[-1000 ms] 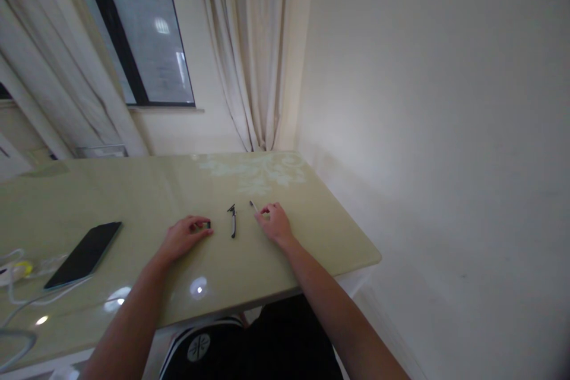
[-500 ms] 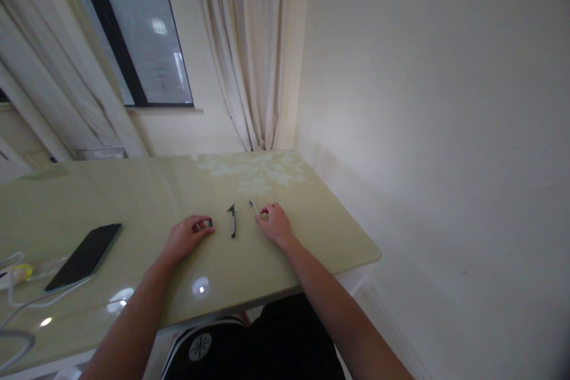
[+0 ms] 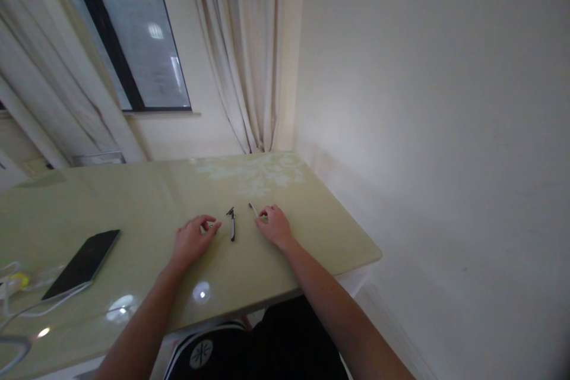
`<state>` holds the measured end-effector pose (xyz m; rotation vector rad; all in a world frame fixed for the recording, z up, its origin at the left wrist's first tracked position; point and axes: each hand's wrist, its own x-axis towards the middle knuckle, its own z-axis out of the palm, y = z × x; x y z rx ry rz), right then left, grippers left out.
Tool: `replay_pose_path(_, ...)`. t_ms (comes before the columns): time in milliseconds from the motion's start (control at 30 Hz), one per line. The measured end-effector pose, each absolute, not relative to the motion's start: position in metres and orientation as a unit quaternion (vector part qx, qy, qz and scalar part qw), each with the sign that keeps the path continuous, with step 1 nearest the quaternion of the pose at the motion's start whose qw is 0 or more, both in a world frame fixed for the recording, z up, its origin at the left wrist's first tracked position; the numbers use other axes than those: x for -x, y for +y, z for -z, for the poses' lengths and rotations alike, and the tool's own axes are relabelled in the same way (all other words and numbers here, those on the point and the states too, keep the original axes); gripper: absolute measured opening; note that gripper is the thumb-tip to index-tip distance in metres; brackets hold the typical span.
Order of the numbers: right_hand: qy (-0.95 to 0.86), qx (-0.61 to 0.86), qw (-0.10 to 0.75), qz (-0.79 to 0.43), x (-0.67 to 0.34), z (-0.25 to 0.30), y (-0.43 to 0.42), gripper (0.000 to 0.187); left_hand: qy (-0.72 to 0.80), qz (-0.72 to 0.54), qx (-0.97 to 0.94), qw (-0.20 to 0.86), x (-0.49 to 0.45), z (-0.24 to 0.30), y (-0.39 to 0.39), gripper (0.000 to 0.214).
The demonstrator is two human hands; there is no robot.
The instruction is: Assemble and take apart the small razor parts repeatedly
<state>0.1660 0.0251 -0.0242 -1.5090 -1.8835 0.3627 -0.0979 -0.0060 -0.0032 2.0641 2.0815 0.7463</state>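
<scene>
On the table between my hands lies a razor [image 3: 232, 227] with a dark head and a slim handle, its head pointing away from me. My left hand [image 3: 196, 238] is just left of it, thumb and fingers closed in a pinch. A small dark object shows only as a trace between those fingers, too hidden to name. My right hand [image 3: 275, 225] rests on the table to the right of the razor. Its fingers are closed on a thin whitish stick with a dark tip [image 3: 253, 209], whose near end is covered by the fingers.
A dark tablet [image 3: 84, 264] lies on the table to the left, with a white cable [image 3: 53, 310] by it. The glossy table [image 3: 146, 202] meets a bare wall [image 3: 423, 160] on the right. Curtains [image 3: 249, 71] and a window [image 3: 138, 29] stand behind it.
My left hand has moved slightly right, closer to the razor, and its fingers now cover most of the small dark object. My right hand stays nearly still. The view has shifted slightly.
</scene>
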Motion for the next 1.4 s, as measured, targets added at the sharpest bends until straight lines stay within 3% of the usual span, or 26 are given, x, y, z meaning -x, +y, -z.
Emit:
replay_pose_path(100,-0.723,0.58,0.348,-0.143,-0.166,0.024,0.025,0.014,0.678,-0.214,-0.703,-0.015,0.07,-0.006,-0.01,0.051)
replay_pose_path(233,-0.72,0.578,0.355,-0.148,-0.166,0.024,0.025,0.015,0.675,-0.148,-0.723,-0.009,0.043,-0.008,-0.013,0.058)
replay_pose_path(467,-0.691,0.554,0.444,-0.138,-0.166,0.02,0.027,0.01,0.693,-0.097,-0.714,-0.028,0.017,-0.011,-0.005,0.037)
replay_pose_path(633,-0.661,0.524,0.509,-0.17,-0.167,0.009,0.024,0.028,0.648,-0.183,-0.737,-0.065,-0.007,-0.027,-0.006,0.043)
replay_pose_path(767,-0.651,0.444,0.544,-0.29,-0.165,0.002,0.021,0.036,0.556,-0.271,-0.782,-0.076,-0.027,-0.025,-0.017,0.038)
replay_pose_path(867,-0.604,0.387,0.564,-0.409,-0.163,0.001,0.023,0.044,0.538,-0.297,-0.789,-0.025,-0.028,-0.013,-0.022,0.033)
replay_pose_path(1033,-0.533,0.309,0.611,-0.497,-0.17,0.0,0.029,0.055,0.569,-0.411,-0.709,0.075,-0.001,-0.002,-0.014,0.04)
replay_pose_path(1233,-0.612,0.29,0.464,-0.57,-0.173,0.0,0.021,0.066,0.498,-0.519,-0.626,0.302,0.012,-0.003,-0.008,0.061)
replay_pose_path(1400,-0.639,0.291,0.441,-0.56,-0.173,0.002,0.018,0.066,0.45,-0.517,-0.619,0.383,0.01,-0.002,-0.011,0.062)
